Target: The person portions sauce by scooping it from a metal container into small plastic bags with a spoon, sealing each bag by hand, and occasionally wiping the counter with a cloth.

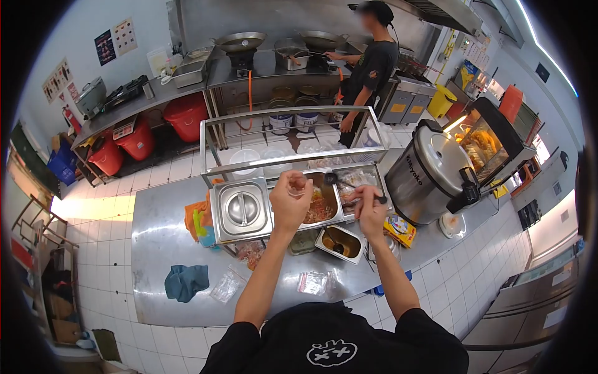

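My left hand is closed around what looks like a small clear plastic cup, partly hidden by the fingers. In my right hand is the handle of a black ladle. The ladle's head is over a steel food pan of reddish chopped food. Left of that pan a lidded steel pan sits in the same rack. A smaller steel pan with brown liquid and another black ladle stands nearer my body.
A metal-framed glass guard rises behind the pans. To the right stand a large steel cooker and a yellow box. Plastic bags and a teal cloth lie on the steel table. Across the aisle, a person stands by woks.
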Available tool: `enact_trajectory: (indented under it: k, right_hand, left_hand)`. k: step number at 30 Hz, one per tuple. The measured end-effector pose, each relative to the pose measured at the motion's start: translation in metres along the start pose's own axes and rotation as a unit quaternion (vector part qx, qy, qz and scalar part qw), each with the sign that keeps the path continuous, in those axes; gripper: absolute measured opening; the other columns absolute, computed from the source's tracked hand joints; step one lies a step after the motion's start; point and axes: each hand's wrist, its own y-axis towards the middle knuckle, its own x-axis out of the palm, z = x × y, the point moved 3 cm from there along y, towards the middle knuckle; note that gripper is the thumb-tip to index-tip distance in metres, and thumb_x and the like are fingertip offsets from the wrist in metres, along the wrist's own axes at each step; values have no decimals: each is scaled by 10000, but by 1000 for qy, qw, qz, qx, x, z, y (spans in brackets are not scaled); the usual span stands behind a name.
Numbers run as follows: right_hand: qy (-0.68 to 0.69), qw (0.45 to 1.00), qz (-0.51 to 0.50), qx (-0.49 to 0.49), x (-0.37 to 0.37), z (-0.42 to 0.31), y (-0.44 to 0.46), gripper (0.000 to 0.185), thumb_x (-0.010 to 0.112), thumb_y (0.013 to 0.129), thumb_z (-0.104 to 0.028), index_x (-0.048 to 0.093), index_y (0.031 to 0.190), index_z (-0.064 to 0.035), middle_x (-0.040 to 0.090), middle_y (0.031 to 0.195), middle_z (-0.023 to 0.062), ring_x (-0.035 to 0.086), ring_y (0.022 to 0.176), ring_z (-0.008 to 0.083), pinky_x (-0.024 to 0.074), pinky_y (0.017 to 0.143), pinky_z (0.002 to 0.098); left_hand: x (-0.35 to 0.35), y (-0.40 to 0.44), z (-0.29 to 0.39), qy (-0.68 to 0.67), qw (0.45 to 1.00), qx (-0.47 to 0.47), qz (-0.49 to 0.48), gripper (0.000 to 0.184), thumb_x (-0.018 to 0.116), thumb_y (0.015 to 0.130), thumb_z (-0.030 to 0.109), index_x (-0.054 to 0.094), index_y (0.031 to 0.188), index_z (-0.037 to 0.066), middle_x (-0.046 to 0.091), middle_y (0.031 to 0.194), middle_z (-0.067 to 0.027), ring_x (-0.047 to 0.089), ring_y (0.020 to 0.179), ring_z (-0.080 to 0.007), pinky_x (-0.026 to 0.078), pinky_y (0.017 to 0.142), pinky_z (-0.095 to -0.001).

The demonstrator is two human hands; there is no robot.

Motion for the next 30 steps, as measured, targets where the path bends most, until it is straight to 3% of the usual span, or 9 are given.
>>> enact_trajectory:
  k: [5,9,14,19,22,23,26,27,30]
  right_hand:
    - [-81,972,-144,168,12,58,-6,390,418,1109,-320,613,1147,15,739,869,93,487,440,63,384,419,232]
    - [-64,977,-145,144,9,62,1,411,388,1116,-330,597,1204,12,739,876,84,491,443,67,386,423,229]
    - [-109,975,-185,64,3,32,3,372,399,1118,-290,602,1253,-9,724,858,52,472,471,35,362,433,213]
    - [-48,987,-139,68,-3,28,-2,325,441,1106,-247,611,1250,-10,710,844,44,470,486,26,367,445,212]
    - [-73,973,-181,127,1,43,-10,345,408,1116,-250,567,1287,4,717,881,96,493,482,64,392,450,215]
    - [-53,962,-191,187,2,48,-11,388,472,1095,-284,495,1366,-6,719,885,105,528,514,85,426,489,230]
    - [-345,935,10,82,-26,43,-8,513,603,1033,-294,420,1428,-23,694,838,93,564,555,105,451,543,237]
    - [-357,931,42,61,-26,16,-8,677,701,948,-173,325,1494,-33,640,784,62,568,598,73,442,587,199]
    - [-95,995,-6,22,1,-50,-19,792,682,886,-61,235,1536,6,584,736,32,589,631,70,468,589,226]
  left_hand:
    - [-15,-3,-2,60,997,-39,-35,180,756,867,63,651,1004,12,676,811,-47,638,768,-94,554,669,-257]
    - [-14,-6,0,49,999,-22,0,205,760,852,82,656,1016,18,698,824,-74,680,782,-122,573,675,-290]
    - [-3,0,-33,125,988,-55,-72,231,755,838,93,646,1021,2,708,822,-115,710,720,-176,564,666,-311]
    - [11,-3,-39,125,987,-47,-91,248,748,844,94,650,1055,9,715,839,-121,716,715,-195,560,670,-314]
    - [13,-5,-23,108,989,-39,-88,255,748,842,90,651,1064,8,715,841,-121,715,729,-192,559,675,-315]
    - [14,-6,-18,103,990,-36,-87,258,748,841,88,651,1067,8,716,842,-121,715,735,-192,558,676,-316]
    - [11,-8,-10,105,991,-21,-74,254,745,842,78,654,1069,14,714,838,-120,713,741,-196,559,681,-323]
    - [10,-9,-9,109,991,-24,-76,252,736,841,61,646,1069,2,706,860,-132,711,761,-219,562,684,-330]
    - [13,-12,-12,123,989,-11,-77,261,718,840,28,625,1078,-23,686,918,-161,703,808,-283,565,705,-355]
